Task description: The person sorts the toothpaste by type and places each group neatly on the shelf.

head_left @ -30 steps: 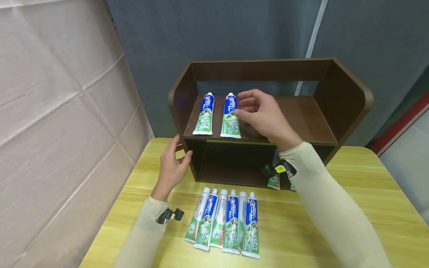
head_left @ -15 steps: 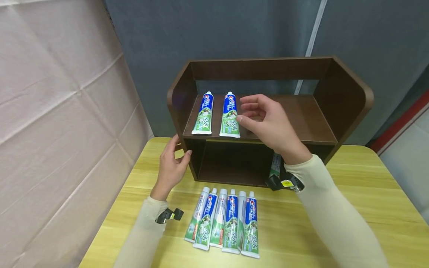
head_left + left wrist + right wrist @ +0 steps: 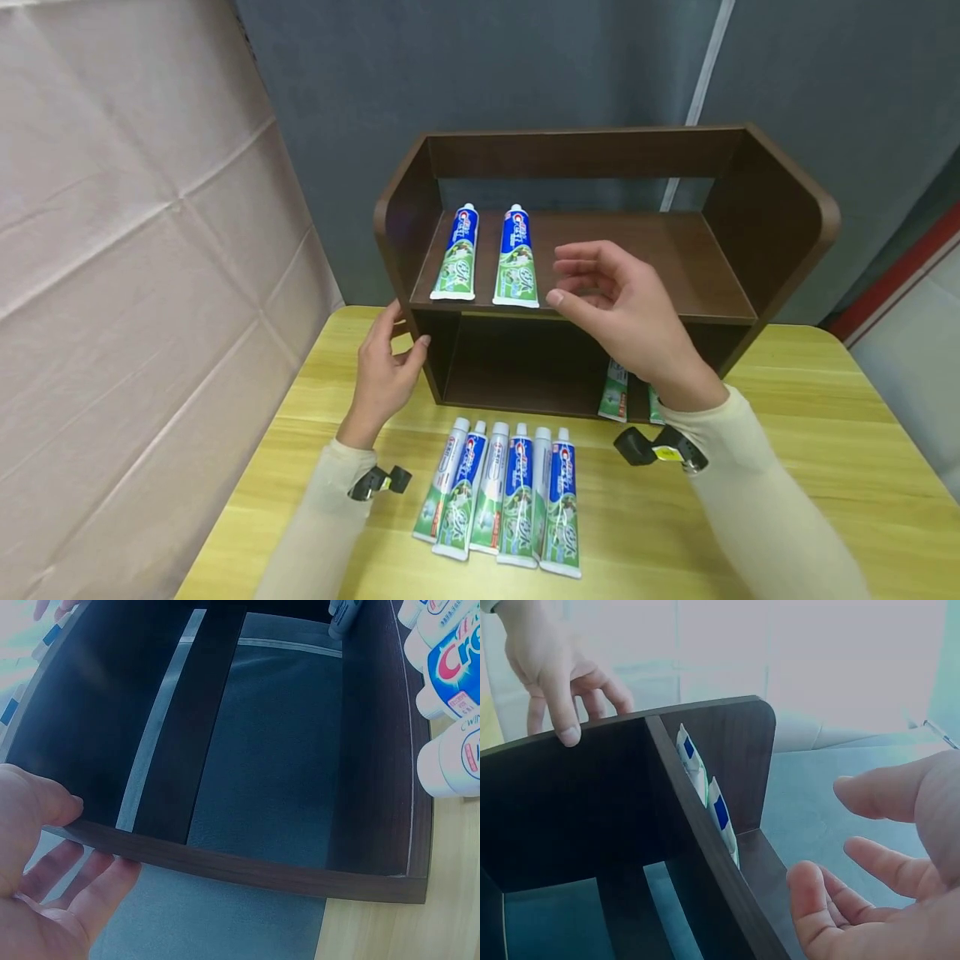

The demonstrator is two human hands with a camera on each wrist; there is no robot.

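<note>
A dark brown two-tier shelf (image 3: 570, 308) stands on the table. My left hand (image 3: 385, 375) grips its left side panel, thumb on the inner face and fingers outside, as the left wrist view (image 3: 45, 855) also shows. Two toothpaste tubes, a left one (image 3: 456, 254) and a right one (image 3: 516, 258), lie on the upper tier with their caps toward the back. My right hand (image 3: 630, 312) hovers in front of the upper tier, right of the second tube. Its fingers are relaxed and hold nothing; the right wrist view shows them apart from the shelf.
In front of the shelf, several toothpaste tubes (image 3: 517, 500) lie side by side on the wooden table (image 3: 675, 517). A green and white tube (image 3: 615, 392) lies in the lower tier at the right, with another tube (image 3: 656, 408) partly hidden by my right arm.
My right hand has moved away from the second toothpaste tube on the upper tier, to the right and toward me. The left hand has stayed on the shelf's side.
</note>
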